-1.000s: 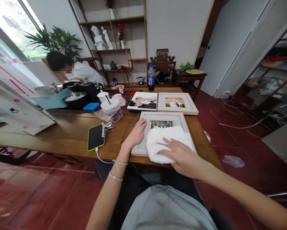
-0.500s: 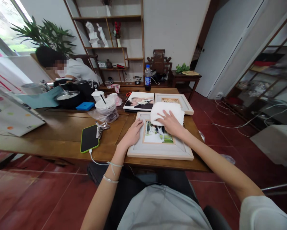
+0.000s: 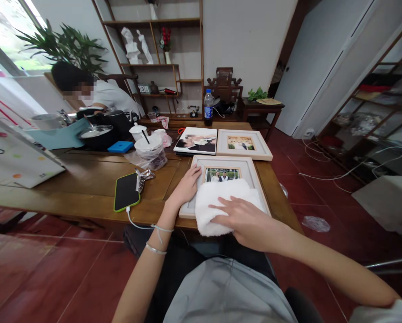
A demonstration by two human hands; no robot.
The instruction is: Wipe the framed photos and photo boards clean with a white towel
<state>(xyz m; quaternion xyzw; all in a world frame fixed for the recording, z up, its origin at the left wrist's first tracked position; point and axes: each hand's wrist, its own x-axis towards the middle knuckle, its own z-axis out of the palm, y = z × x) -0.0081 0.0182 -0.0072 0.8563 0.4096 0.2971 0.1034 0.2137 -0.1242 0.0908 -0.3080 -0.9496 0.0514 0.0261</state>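
Note:
A pale wooden picture frame [image 3: 251,172] with a photo in it lies flat at the near edge of the wooden table [image 3: 86,184]. My left hand [image 3: 186,186] rests on the frame's left border, fingers loosely flat. My right hand [image 3: 246,220] lies flat with fingers spread on a white fluffy cloth [image 3: 217,197], which covers the lower half of the frame. A second framed photo [image 3: 244,144] and a frameless photo print [image 3: 196,141] lie just beyond on the table.
A phone in a green case [image 3: 127,191] on a white cable lies left of the frame, beside a crumpled wrapper and lidded drink cups [image 3: 150,150]. A dark drink bottle [image 3: 208,107] stands at the far edge. Another person [image 3: 96,94] sits at the far left. Cables trail over the red floor on the right.
My right hand has drawn the white cloth from the frame's far edge back down over the glass to its near edge. My left hand stays on the frame's left border.

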